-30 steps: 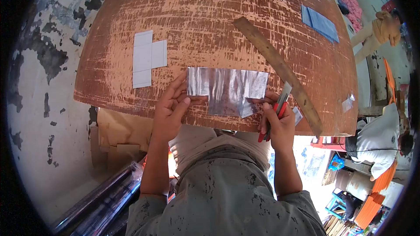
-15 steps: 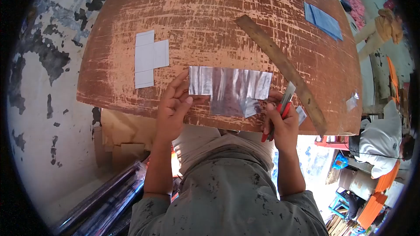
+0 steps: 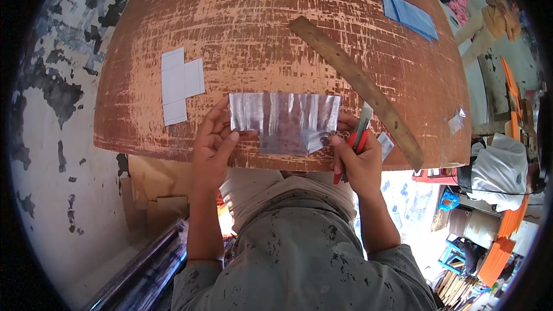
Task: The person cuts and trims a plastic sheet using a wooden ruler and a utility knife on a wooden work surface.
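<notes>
A clear, shiny plastic sheet, cut with a narrower lower flap, is stretched between my two hands just over the table's near edge. My left hand pinches its left end between thumb and fingers. With thumb and fingertips, my right hand grips the right end, where the plastic folds over at the lower corner. That same hand also keeps a red utility knife in its grasp, blade pointing up and away from me. To the left lies a white paper template with drawn lines and a side tab.
On the worn brown table, a long flat wooden strip lies diagonally. Folded blue material rests at the far right. Near the right edge is a small clear scrap. Another person is at the upper right.
The view has turned slightly, so the table's things appear shifted left. Both hands keep hold of the plastic sheet, and the knife stays in my right hand.
</notes>
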`<state>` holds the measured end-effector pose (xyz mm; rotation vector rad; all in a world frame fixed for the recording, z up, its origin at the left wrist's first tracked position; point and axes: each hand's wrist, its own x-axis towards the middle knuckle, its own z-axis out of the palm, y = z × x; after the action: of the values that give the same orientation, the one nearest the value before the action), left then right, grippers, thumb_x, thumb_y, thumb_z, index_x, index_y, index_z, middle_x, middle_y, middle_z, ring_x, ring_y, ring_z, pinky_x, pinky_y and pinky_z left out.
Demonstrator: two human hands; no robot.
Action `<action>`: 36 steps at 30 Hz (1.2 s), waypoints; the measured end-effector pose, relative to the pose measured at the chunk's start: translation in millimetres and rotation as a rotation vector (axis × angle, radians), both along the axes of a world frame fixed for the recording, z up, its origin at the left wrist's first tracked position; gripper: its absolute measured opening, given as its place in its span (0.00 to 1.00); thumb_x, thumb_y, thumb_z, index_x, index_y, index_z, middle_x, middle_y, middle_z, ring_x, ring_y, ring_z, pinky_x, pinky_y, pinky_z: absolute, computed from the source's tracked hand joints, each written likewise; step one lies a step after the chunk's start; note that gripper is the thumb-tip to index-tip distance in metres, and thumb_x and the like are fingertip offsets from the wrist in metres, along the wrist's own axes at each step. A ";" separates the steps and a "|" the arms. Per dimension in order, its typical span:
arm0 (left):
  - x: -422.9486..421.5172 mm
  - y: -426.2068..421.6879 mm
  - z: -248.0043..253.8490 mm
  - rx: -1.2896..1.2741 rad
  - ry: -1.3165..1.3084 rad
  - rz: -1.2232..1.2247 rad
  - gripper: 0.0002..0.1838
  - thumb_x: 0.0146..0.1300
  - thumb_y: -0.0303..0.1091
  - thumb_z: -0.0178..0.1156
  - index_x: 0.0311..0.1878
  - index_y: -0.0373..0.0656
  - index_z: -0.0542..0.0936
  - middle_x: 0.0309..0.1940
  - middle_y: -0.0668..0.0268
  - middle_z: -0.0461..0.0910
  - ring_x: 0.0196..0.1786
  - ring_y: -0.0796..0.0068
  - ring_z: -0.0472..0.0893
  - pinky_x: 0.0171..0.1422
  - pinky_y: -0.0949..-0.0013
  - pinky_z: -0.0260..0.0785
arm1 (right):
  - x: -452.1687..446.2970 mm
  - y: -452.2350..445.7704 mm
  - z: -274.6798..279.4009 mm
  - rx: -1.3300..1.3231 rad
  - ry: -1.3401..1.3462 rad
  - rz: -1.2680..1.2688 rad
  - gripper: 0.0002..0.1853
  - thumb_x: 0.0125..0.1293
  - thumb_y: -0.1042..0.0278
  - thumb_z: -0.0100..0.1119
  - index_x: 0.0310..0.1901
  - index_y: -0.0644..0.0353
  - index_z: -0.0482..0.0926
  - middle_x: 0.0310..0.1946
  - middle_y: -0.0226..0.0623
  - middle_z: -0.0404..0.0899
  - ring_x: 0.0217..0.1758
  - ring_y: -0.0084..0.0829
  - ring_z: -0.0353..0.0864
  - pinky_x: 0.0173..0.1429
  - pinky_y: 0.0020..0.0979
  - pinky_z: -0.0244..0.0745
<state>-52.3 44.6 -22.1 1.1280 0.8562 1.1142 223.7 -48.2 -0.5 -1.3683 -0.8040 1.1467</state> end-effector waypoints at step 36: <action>7.7 -77.9 32.2 -0.309 -0.176 -0.269 0.44 0.66 0.37 0.65 0.83 0.23 0.67 0.76 0.43 0.77 0.79 0.54 0.78 0.85 0.54 0.66 | -18.4 -11.6 39.0 0.414 -0.900 0.060 0.24 0.68 0.68 0.80 0.64 0.62 0.86 0.57 0.44 0.88 0.51 0.44 0.95 0.50 0.38 0.91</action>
<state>-44.7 -33.3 10.2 0.8453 0.6876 0.8118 205.4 -59.8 38.6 -1.4850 -1.6206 0.3114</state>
